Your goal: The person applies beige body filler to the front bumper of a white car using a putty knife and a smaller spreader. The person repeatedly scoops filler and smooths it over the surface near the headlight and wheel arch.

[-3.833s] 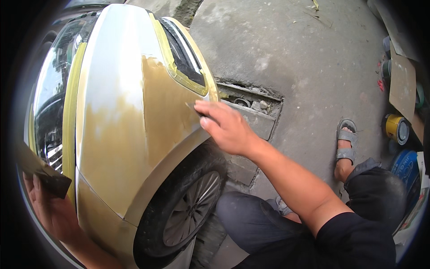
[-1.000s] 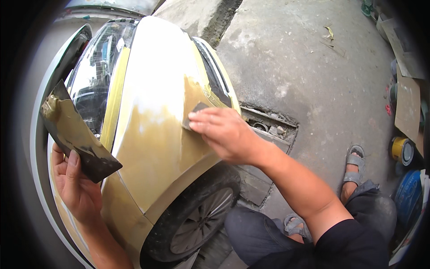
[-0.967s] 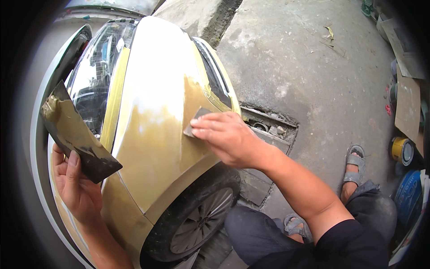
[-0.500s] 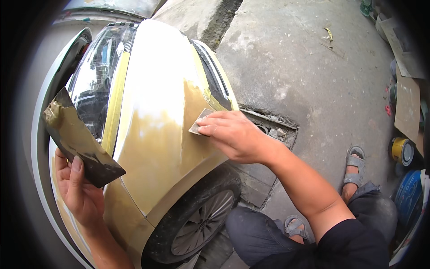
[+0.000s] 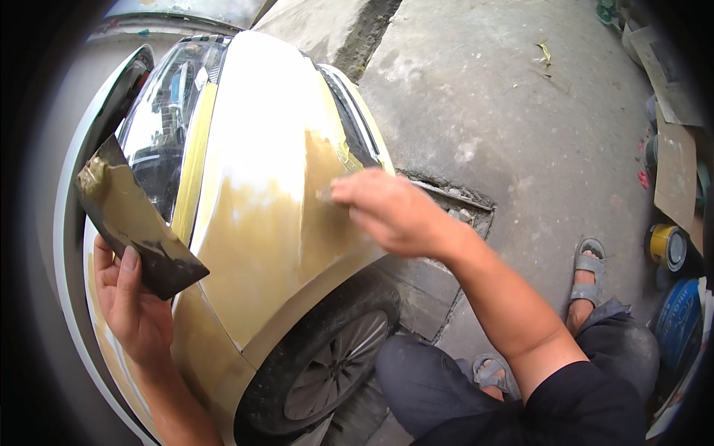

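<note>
My left hand (image 5: pixel 137 312) grips a dark flat board (image 5: pixel 141 230) smeared with olive-tan paste, held up in front of the car's glass. My right hand (image 5: pixel 383 212) is on the tan-coated part of the car body panel (image 5: pixel 260 253), with its fingers closed on a small spreader (image 5: pixel 324 195), blurred and mostly hidden by them. Yellow masking tape (image 5: pixel 191 163) edges the glass on the left and the narrow window (image 5: pixel 353 126) on the right. The panel is white higher up. The wheel (image 5: pixel 335 364) sits below the panel.
A broken drain channel (image 5: pixel 476 204) runs through the concrete floor (image 5: pixel 506 97) beside the car. At the right stand a yellow can (image 5: pixel 662 238), cardboard (image 5: pixel 673 171) and a blue container (image 5: pixel 680 320). My sandaled feet (image 5: pixel 586 275) and bent knees show at lower right.
The board in my left hand has come into fuller view since the oldest frame. In the last half second my right hand has moved slightly upward, and the spreader is less visible.
</note>
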`<state>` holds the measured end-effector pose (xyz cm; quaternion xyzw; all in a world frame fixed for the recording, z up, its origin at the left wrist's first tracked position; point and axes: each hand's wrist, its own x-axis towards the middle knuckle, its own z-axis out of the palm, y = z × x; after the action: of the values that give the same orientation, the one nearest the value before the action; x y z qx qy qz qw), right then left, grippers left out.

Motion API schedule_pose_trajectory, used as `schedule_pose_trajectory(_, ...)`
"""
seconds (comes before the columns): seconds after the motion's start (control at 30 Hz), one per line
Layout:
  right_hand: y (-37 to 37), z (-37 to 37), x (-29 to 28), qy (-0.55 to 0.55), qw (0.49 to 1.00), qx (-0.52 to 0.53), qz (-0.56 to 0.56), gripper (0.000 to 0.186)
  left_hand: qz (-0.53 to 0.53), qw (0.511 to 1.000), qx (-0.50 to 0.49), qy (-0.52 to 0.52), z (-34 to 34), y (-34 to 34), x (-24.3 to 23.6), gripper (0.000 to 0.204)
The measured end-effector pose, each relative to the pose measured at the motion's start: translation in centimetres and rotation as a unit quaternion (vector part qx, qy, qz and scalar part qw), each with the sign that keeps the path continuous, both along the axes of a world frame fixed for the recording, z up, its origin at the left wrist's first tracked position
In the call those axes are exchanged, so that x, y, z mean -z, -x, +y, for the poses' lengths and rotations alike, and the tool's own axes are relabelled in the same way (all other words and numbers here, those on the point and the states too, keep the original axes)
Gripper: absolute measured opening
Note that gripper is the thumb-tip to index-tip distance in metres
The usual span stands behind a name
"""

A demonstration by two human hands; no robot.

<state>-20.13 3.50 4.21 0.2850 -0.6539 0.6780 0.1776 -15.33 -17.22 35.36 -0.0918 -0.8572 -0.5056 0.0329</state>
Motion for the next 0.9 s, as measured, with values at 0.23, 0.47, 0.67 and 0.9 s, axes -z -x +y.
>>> schedule_pose_trajectory(0.23,-2.2,-3.6,-2.8,-0.004,0.996,0.064,-0.067,0.028,0.008,1.000,0.012,0.003,-0.2,0.4,0.0,0.038)
schedule_pose_trajectory(0.47,-14.3,-8.3,-1.2,-0.074,0.992,0.081,-0.060,0.040,0.004,1.000,0.008,-0.004,-0.5,0.4,0.3,0.037)
schedule_pose_trajectory(0.67,-11.1,-4.2,-0.8,0.015,0.989,0.088,-0.122,0.033,0.014,1.000,0.012,-0.004,-0.8,0.6,0.4,0.038)
schedule_pose_trajectory(0.9,-10.9,-7.0,0.2,0.036,0.988,0.081,-0.127,0.035,-0.005,1.000,0.025,0.010,-0.6,0.7,0.3,0.040)
